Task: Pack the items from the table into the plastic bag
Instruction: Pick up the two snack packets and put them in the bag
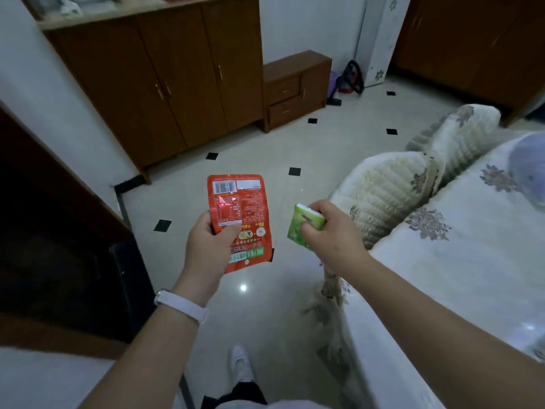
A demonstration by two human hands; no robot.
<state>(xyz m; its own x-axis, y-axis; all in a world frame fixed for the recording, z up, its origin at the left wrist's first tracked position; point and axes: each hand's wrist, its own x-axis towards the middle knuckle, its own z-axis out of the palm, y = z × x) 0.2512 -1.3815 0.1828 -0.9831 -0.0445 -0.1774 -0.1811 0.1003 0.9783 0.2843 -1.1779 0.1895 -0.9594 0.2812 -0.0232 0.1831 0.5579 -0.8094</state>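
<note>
A flat red packet [240,219] is held upright in the air above the pale tiled floor [265,149], its printed back with a barcode turned toward the camera and the print at its lower end seen upside down. It is pinched near its lower left part by the left hand [208,249], with the thumb [231,231] pressed across its face and the other fingers hidden behind it; a white band [181,305] is worn on that wrist. Just to the right of the red packet, apart from it and at about the height of its lower half, a small green pack [305,225] is gripped by the right hand [331,234], whose fingers are curled around its right side so that only its left part is seen. To the right of the red packet a bed covered by a floral quilt [460,246] is seen, with a rolled, ribbed cover [392,187] lying along its near edge. Well beyond the red packet a brown wooden cabinet [165,78] stands against the wall, and a low drawer unit [295,90] is set beside it. Below the red packet a white shoe [241,364] rests on the floor. No plastic bag can be made out with certainty, and a blurred pale shape at the far right edge cannot be identified.
</note>
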